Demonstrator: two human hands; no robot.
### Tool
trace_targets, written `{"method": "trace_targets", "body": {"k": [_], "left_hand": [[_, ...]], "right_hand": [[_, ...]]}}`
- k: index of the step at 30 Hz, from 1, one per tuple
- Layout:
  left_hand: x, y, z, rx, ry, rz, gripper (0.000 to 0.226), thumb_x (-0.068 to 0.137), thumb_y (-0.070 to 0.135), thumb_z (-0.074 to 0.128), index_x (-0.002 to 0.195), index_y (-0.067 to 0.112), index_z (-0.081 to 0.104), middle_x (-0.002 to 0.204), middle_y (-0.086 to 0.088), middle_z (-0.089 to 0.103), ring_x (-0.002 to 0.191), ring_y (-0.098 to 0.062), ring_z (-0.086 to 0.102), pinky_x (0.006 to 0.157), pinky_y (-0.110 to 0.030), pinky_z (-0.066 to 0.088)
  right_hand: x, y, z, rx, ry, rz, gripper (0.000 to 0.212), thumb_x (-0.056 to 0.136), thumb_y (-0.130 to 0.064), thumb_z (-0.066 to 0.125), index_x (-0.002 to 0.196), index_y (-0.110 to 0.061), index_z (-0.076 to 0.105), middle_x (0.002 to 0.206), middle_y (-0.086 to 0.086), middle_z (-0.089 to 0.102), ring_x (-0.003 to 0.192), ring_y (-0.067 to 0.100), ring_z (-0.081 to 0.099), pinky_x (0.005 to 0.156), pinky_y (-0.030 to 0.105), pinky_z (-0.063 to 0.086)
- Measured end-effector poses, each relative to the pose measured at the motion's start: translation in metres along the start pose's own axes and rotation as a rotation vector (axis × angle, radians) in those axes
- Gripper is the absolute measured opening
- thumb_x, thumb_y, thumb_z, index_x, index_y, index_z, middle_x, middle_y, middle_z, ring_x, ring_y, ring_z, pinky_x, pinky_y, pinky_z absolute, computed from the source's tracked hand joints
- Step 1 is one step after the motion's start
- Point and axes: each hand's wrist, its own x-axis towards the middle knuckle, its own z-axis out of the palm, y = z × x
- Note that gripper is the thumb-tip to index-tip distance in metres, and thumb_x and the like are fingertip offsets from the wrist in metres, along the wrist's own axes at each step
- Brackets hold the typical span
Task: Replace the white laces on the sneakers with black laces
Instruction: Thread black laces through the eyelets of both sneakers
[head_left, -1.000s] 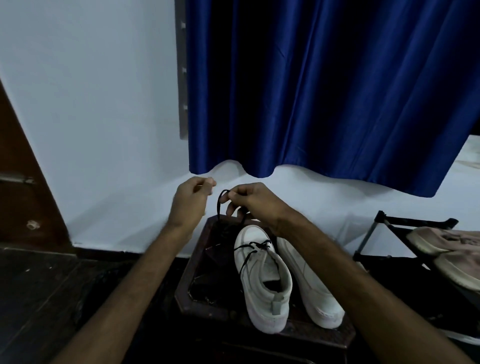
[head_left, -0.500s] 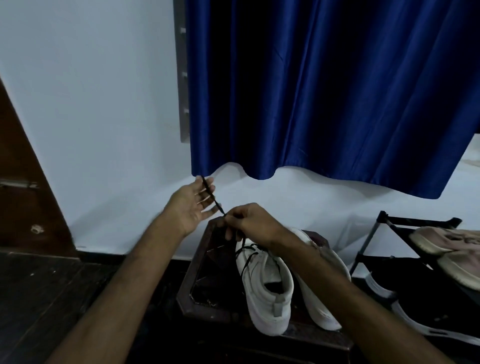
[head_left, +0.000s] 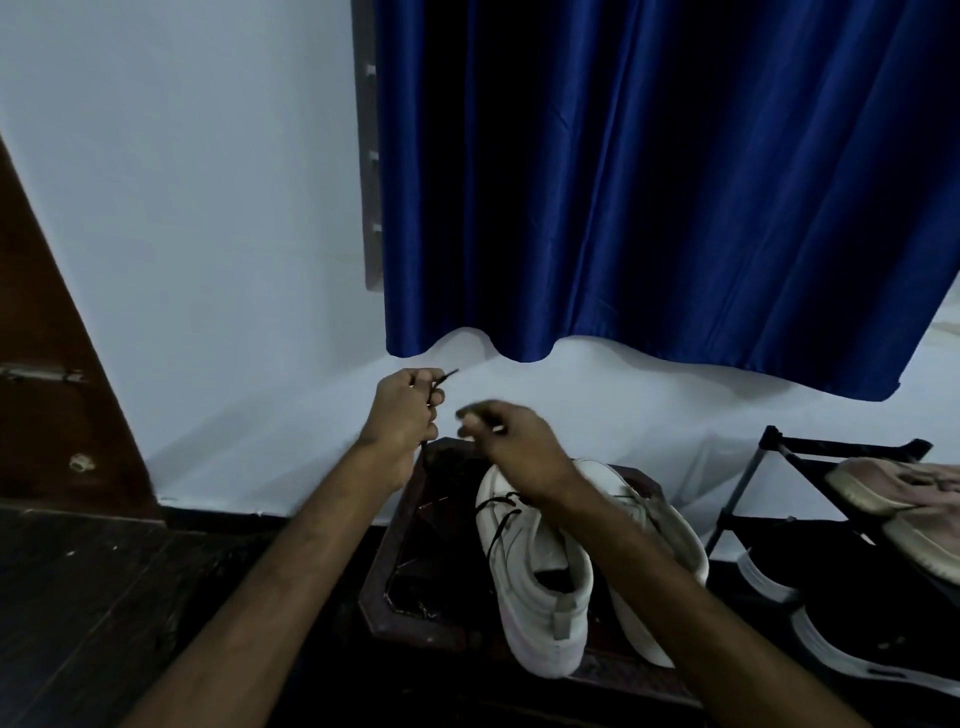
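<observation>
The right hand (head_left: 514, 441) is showing only as a blur above the stool's (head_left: 395, 587) far edge, fingers curling; I cannot tell whether it is pinching anything; its forearm is crossing the other sneaker (head_left: 613, 480) and hiding much of it. The stool's dark top is hard to make out, and its near edge is sinking into shadow. The rack (head_left: 769, 457) to the right of the stool is being cut off by the frame edge, along with the shoes on it.

Two hands are working; two white sneakers are sitting side by side on the stool, heels toward the camera; one black lace (head_left: 448, 375) is showing. The left hand (head_left: 405, 410) is gripping that lace in a closed fist above the stool's far left corner; the tip is sticking out past the thumb, and the strand is dropping below the fist. More black lace is crossing the laced sneaker (head_left: 535, 571) near its toe end. On the rack, two pale pinkish shoes (head_left: 893, 488) are lying above two dark, white-soled ones (head_left: 831, 649).

The stool is looking like dark wood with angled corners and a raised rim; the sneakers are looking smooth and matte; a glossy blue curtain (head_left: 649, 182) is hanging in folds on the wall behind the stool.
</observation>
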Motion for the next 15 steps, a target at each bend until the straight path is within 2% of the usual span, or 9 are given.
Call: {"method": "trace_targets", "body": {"k": [2,5,7,12,15], "left_hand": [[-0.003,-0.006,0.002,0.151,-0.004,0.106,0.026,0.105,0.016,0.034,0.099,0.013,0.059,0.071,0.0,0.047,0.059,-0.009,0.036,0.049,-0.019,0.031],[-0.009,-0.01,0.007,0.261,-0.03,0.251,0.022,0.105,0.015,0.037,0.101,0.009,0.058,0.072,0.002,0.049,0.062,-0.006,0.041,0.054,-0.016,0.034],[-0.012,-0.01,0.009,0.289,-0.057,0.291,0.023,0.105,0.016,0.038,0.1,0.008,0.059,0.072,0.002,0.05,0.061,-0.005,0.042,0.053,-0.014,0.035],[-0.017,-0.014,0.007,0.245,-0.226,0.168,0.039,0.104,0.034,0.04,0.098,0.005,0.066,0.071,0.002,0.055,0.054,-0.004,0.038,0.047,-0.016,0.033],[-0.019,-0.019,0.006,0.241,-0.271,0.098,0.035,0.101,0.032,0.05,0.081,0.007,0.065,0.064,0.004,0.048,0.051,-0.004,0.035,0.045,-0.015,0.03]], "right_hand": [[0.005,-0.006,-0.009,0.164,0.106,-0.041,0.022,0.098,-0.028,0.055,0.113,-0.019,0.068,0.094,-0.002,0.074,0.084,0.012,0.067,0.073,0.021,0.052],[0.011,-0.015,-0.016,0.209,0.156,-0.108,0.015,0.093,-0.022,0.064,0.101,-0.012,0.072,0.084,0.0,0.074,0.08,0.012,0.07,0.075,0.024,0.055],[0.011,-0.017,-0.017,0.198,0.175,-0.131,0.009,0.088,-0.017,0.069,0.091,-0.009,0.073,0.08,0.002,0.074,0.076,0.011,0.069,0.073,0.021,0.054],[0.005,-0.013,-0.024,-0.003,0.261,-0.231,0.007,0.083,-0.016,0.075,0.083,-0.01,0.072,0.075,-0.003,0.073,0.069,0.004,0.067,0.067,0.01,0.048],[-0.005,-0.004,-0.027,-0.046,0.252,-0.217,0.009,0.08,-0.018,0.077,0.082,-0.013,0.07,0.074,-0.005,0.072,0.068,0.003,0.066,0.065,0.01,0.046]]}}
